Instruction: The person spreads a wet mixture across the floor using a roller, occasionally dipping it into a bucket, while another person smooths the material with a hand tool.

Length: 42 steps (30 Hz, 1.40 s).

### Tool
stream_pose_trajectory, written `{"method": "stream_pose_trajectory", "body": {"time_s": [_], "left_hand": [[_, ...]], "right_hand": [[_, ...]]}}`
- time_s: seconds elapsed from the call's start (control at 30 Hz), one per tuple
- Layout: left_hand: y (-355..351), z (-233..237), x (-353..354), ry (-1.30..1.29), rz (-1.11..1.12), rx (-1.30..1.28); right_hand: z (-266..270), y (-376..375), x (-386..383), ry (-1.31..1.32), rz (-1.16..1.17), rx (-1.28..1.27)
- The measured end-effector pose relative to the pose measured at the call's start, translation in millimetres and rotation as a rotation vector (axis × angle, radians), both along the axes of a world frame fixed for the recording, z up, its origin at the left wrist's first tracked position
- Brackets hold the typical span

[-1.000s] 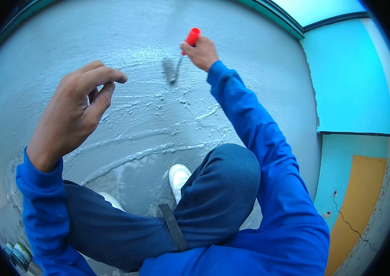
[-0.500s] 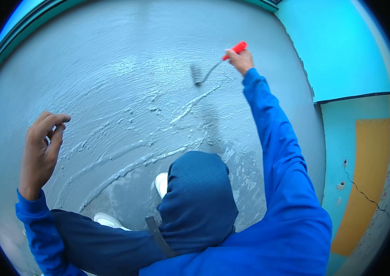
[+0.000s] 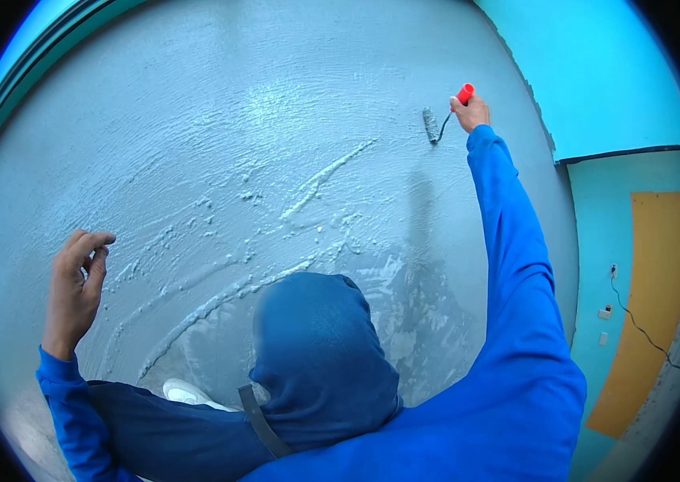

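Grey floor (image 3: 276,96) underlies roller (image 3: 431,127) gripped in right hand (image 3: 472,113).

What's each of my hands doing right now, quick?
Left hand: empty, fingers loosely curled, raised over the wet gray floor.
Right hand: closed around the red handle of a small roller.

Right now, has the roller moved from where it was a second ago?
Yes. The roller, its red handle in the right hand, has moved rightward over the grey surface, closer to the turquoise wall.
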<state>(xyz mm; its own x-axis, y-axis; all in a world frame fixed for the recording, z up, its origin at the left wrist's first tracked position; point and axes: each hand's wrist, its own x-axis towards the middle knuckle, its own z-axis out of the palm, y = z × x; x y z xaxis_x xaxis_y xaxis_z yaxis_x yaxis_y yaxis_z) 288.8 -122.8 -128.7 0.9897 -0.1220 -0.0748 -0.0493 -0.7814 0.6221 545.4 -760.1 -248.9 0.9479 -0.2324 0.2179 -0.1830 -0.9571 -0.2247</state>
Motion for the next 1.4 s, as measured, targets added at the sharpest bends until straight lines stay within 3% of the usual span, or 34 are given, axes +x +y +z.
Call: {"method": "stream_pose_trajectory", "body": {"time_s": [0.17, 0.63, 0.77, 0.9, 1.03, 1.23, 1.4], "left_hand": [[3.9, 6.4, -4.9, -0.064, -0.032, 0.007], [37.4, 33.5, -40.4, -0.232, -0.09, -0.078], [48.5, 35.9, -51.4, -0.271, -0.096, -0.066], [52.2, 34.7, -55.3, -0.277, -0.079, -0.097], [47.2, 35.6, -50.6, -0.247, -0.071, -0.066], [35.3, 28.4, -37.0, -0.203, -0.071, -0.022], [21.6, 29.9, -32.0, -0.132, -0.038, 0.022]], "right_hand": [[1.8, 72.5, -28.1, 0.071, 0.182, -0.009], [26.2, 384.8, -144.0, 0.054, 0.615, 0.383], [25.8, 434.0, -146.7, 0.119, 0.676, 0.555], [5.4, 413.9, -135.9, 0.218, 0.599, 0.703], [8.8, 325.9, -128.3, 0.185, 0.441, 0.761], [10.2, 153.6, -110.0, 0.097, 0.231, 0.568], [10.6, 64.3, -83.7, 0.06, 0.129, 0.195]]}}
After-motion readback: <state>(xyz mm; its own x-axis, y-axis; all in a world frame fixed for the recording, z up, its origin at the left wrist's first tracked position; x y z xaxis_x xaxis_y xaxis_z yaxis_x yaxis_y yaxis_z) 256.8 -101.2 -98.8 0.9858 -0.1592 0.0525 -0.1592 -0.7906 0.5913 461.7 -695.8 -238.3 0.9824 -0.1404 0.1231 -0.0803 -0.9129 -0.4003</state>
